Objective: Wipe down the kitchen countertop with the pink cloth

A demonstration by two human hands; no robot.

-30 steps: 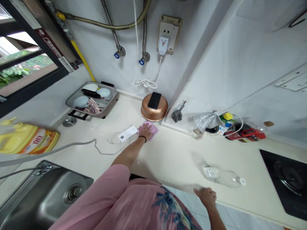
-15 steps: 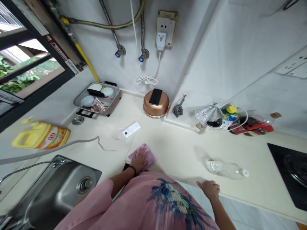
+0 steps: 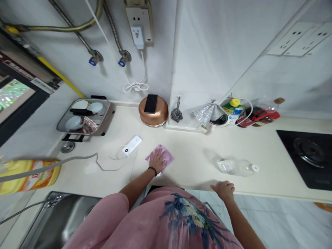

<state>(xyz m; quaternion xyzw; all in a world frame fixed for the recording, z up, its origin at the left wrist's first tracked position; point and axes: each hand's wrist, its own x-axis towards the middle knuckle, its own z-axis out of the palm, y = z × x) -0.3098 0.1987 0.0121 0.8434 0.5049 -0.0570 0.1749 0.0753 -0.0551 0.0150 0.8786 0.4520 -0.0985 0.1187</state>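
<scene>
My left hand (image 3: 157, 160) lies flat with fingers spread on a folded pink cloth (image 3: 168, 157), pressing it to the counter (image 3: 186, 152). A dark band circles that wrist. At the counter's front edge is my right hand (image 3: 224, 189), thumb apart and fingers loosely bent, with nothing seen in it. Just beyond it a clear plastic bottle (image 3: 240, 167) with a white cap lies on its side. Left of the cloth is a white phone-like device (image 3: 132, 145) with a thin cable.
A copper-coloured pot (image 3: 159, 116) carries a black phone (image 3: 151, 103). Bowls sit in an electric pan (image 3: 105, 119) at back left. A yellow jug (image 3: 38, 180) and steel sink (image 3: 62, 221) are left. Bottles (image 3: 269, 116) and a black cooktop (image 3: 308, 155) are right.
My left hand has slid the pink cloth away from the counter's front edge, farther onto the counter. The view has turned right. My right hand stays near the edge.
</scene>
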